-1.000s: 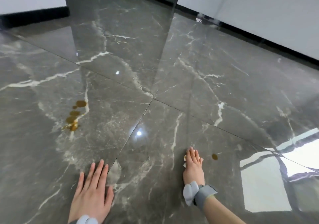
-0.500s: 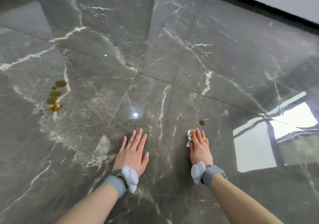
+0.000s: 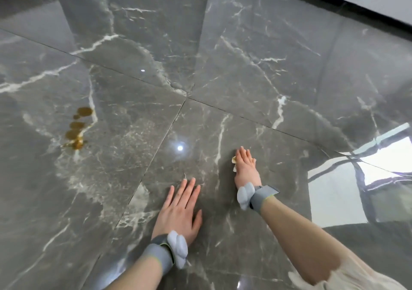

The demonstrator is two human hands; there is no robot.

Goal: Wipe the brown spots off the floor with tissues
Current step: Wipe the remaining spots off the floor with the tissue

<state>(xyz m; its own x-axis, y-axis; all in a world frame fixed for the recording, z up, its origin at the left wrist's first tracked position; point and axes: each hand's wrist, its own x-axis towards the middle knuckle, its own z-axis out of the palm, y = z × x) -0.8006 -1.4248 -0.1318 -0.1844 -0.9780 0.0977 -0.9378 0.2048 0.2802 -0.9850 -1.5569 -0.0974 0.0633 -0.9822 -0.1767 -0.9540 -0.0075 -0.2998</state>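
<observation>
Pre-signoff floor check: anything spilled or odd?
Yes. A cluster of brown liquid spots lies on the glossy grey marble floor, well left of the left hand, not yet wiped. The right hand presses a crumpled white tissue whose visible edge is stained brown. Nothing else stands out.

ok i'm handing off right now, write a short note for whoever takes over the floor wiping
Left hand: flat on the floor, fingers straight, holding nothing.
Right hand: fingers straight, pressing a tissue to the floor; only its brown-stained edge shows beside the hand.
Brown spots: a cluster far to the left of both hands, touched by neither.
Done: the stained tissue suggests some wiping here; no spot shows around the right hand.
Left: the cluster of brown spots, probably with a fresh tissue; none is in view.
</observation>
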